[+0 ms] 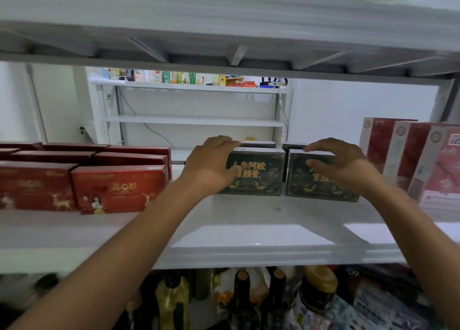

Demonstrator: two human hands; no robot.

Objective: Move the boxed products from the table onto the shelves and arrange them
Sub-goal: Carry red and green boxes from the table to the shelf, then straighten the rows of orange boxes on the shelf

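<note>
Where both stand shelved, left hand [211,166] grips left green box [261,177], right hand [342,164] right green box [307,189].

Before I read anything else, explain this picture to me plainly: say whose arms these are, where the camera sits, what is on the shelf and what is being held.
There is no machine here: a person works with bare hands, and the single picture comes from a camera worn on their head, looking forward and down. The left hand grips the left green box, fingers over its top and thumb on its front. The right hand holds the right green box the same way. Both boxes stand side by side on the white shelf, with more dark boxes behind them. To the left on the same shelf lie red boxes; to the right, pink and red boxes stand upright. Bottles show on the level below.
</note>
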